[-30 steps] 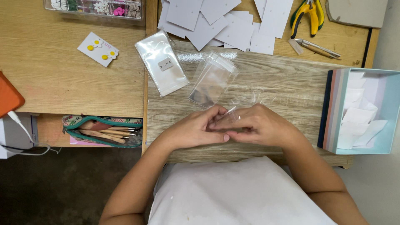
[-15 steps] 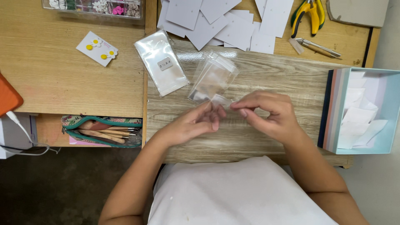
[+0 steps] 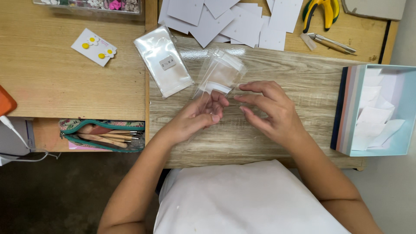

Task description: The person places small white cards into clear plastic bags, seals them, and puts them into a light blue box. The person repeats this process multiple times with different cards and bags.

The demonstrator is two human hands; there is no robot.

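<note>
Since a second ago your hands came apart: they had been pressed together low on the pale wood-grain board (image 3: 260,143), and by this frame both had moved up toward the loose stack of small clear plastic sleeves (image 3: 222,71). Your left hand (image 3: 197,118) was curled, fingers bent in around one thin clear plastic sleeve (image 3: 207,96) standing up from its grip, so you'd got a single sleeve separated and in hand. Your right hand (image 3: 271,110) was partly open, thumb and forefinger nearly pinched just beside that sleeve's edge; couldn't tell whether they actually had hold of anything, the film is too transparent. The held sleeve looked flimsy, glossy, almost invisible against the board, with a white flap edge showing near the top. It sat just below the stack, touching or overlapping it. A sealed flat clear packet of sleeves with a small label (image 3: 164,60) lay to the left, white blank cards (image 3: 225,19) above, and a light-blue open box of white paper pieces (image 3: 381,110) at the right.
</note>
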